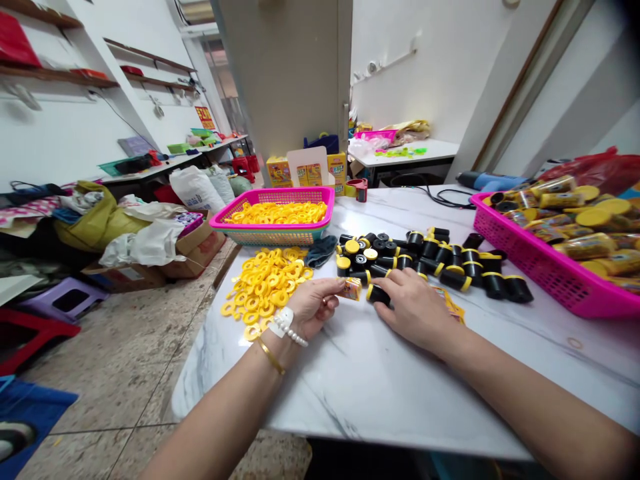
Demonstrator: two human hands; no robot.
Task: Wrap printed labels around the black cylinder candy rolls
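Note:
My left hand (314, 308), with a bead bracelet and a gold bangle at the wrist, pinches a small printed yellow wrapper (351, 289) between thumb and fingers. Just right of it, my right hand (413, 303) has its thumb and fingers around a black cylinder with a yellow rim (379, 295), low over the table. Behind my hands lies a group of black cylinders with yellow caps or rims (430, 249). More printed yellow wrappers (454, 308) are partly hidden behind my right hand. A pile of yellow rings (267, 283) spreads out left of my left hand.
A pink basket (220, 222) of yellow pieces stands behind the ring pile, beside a dark cloth (321, 251). At the right, another pink basket (533, 273) holds wrapped tubes. Yellow printed boxes (336, 167) and a blue tool (487, 181) are at the back of the marbled table (390, 387).

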